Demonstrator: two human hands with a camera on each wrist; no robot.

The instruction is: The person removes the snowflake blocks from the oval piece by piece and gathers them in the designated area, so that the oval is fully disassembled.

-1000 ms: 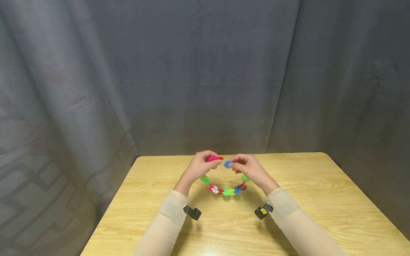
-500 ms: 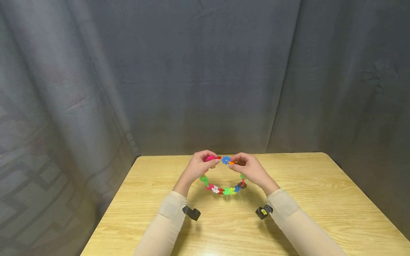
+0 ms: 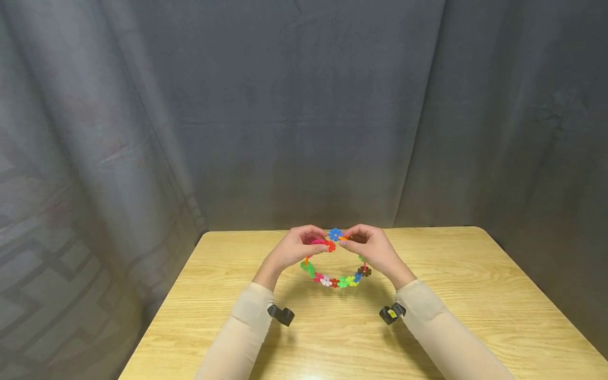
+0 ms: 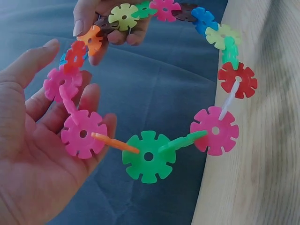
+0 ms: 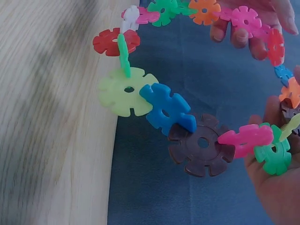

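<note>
Ring [image 3: 335,280] of bright snowflake discs above table [image 3: 475,295], left hand [image 3: 295,249] and right hand [image 3: 369,248] pinching its 12 o'clock ends together

My head camera looks down from afar; both wrist cameras sit close, sharing my flower-disc ring [image 3: 335,261].

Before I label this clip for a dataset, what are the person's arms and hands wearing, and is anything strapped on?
Both arms wear snug, cream long sleeves ending at the wrist: left sleeve, right sleeve. The left hand and right hand are bare, with no gloves. Under each wrist sits a small black device: the left one plain, the right one with a yellow mark.
</note>
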